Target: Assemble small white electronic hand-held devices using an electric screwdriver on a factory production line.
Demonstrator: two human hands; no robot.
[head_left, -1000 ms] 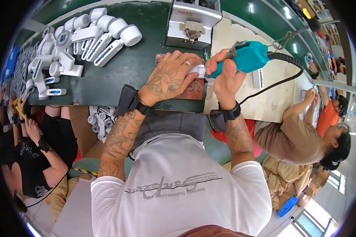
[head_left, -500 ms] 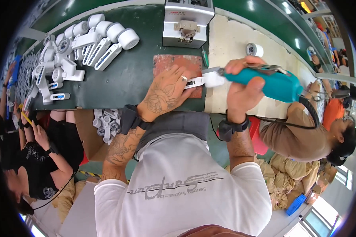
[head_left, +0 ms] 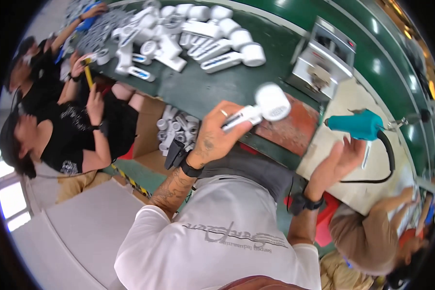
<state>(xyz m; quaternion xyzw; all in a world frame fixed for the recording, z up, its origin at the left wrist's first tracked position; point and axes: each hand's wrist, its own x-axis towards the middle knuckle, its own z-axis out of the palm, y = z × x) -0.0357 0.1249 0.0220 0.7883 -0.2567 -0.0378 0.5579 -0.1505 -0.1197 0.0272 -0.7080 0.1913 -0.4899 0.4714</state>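
Observation:
My left hand grips the narrow handle of a white plastic part with a thick round head. The part is raised in front of the reddish board, its head pointing to the far right. My right hand is open, palm up and fingers apart. Just beyond its fingertips is a teal electric screwdriver, lying level with its black cord curving down on the right. Whether the fingertips still touch the screwdriver is unclear.
Many similar white parts lie heaped on the green table at the far left. A metal box-shaped machine stands behind the board. White parts fill a cardboard box below the table edge. Co-workers sit on both sides.
My left hand has lifted the white part off the reddish board. My right hand has moved the screwdriver away from the part and opened. The view has swung to the left.

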